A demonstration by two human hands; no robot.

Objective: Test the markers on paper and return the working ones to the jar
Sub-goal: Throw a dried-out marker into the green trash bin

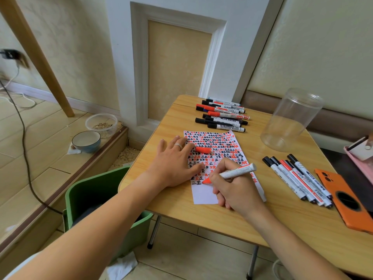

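Note:
A white paper (203, 196) covered with red and black test marks lies on the wooden table (201, 215). My right hand (236, 190) grips an uncapped red marker (236, 171), its tip on the paper's lower part. My left hand (173, 160) rests flat on the paper's left edge. The marker's red cap (203, 149) lies on the paper by my left fingertips. Several capped markers (222, 116) lie in a group at the table's back. Another group of markers (298, 178) lies to the right. A clear jar (290, 120) lies tilted at the back right, holding nothing.
An orange phone case (349, 201) lies at the table's right edge, a pink object (361, 156) beyond it. A green bin (101, 203) stands on the floor left of the table. Two bowls (86, 141) sit on the step, and a black cable (24, 142) runs across the floor.

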